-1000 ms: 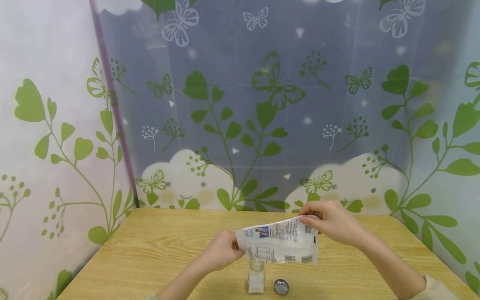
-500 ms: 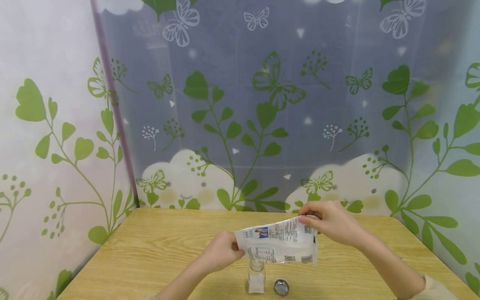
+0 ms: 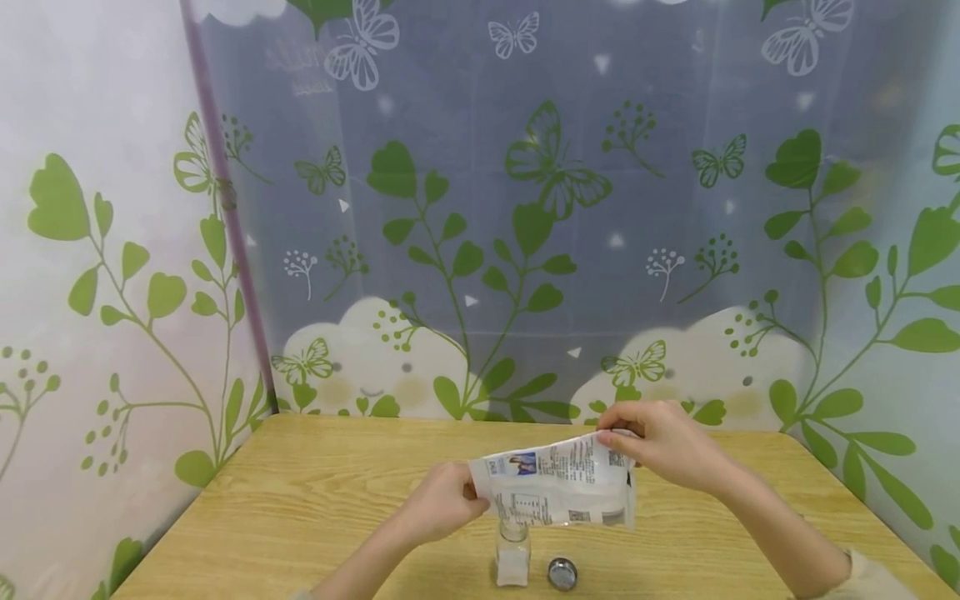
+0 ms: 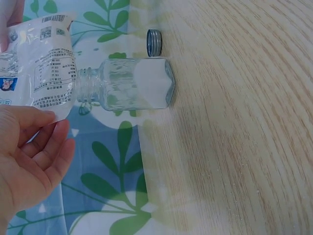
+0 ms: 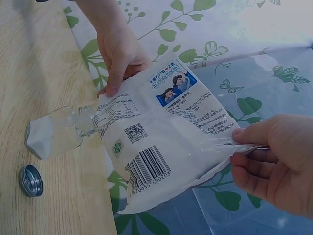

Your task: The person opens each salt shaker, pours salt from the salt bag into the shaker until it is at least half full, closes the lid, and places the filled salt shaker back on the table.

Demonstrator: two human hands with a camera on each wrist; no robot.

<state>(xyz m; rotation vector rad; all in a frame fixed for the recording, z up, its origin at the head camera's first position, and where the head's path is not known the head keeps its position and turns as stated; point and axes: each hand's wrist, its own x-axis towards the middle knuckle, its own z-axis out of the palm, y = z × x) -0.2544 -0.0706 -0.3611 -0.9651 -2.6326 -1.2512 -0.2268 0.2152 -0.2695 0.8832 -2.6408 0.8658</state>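
Note:
A white printed salt bag (image 3: 558,479) is held sideways above the table, its lower left corner over the mouth of a small glass jar (image 3: 513,557). My left hand (image 3: 444,502) pinches the bag's left end close to the jar's neck. At the opposite end, my right hand (image 3: 663,442) pinches the upper edge between thumb and fingers. White powder (image 4: 152,83) fills roughly the lower half of the upright jar. In the right wrist view the bag (image 5: 166,132) meets the threaded neck, hiding the jar's opening. Whether powder is flowing cannot be made out.
A silver screw lid (image 3: 562,574) lies on the wooden table (image 3: 337,467), just right of the jar. Behind the table hangs a blue-grey curtain (image 3: 450,108) printed with leaves and butterflies, with paler sheets at both sides.

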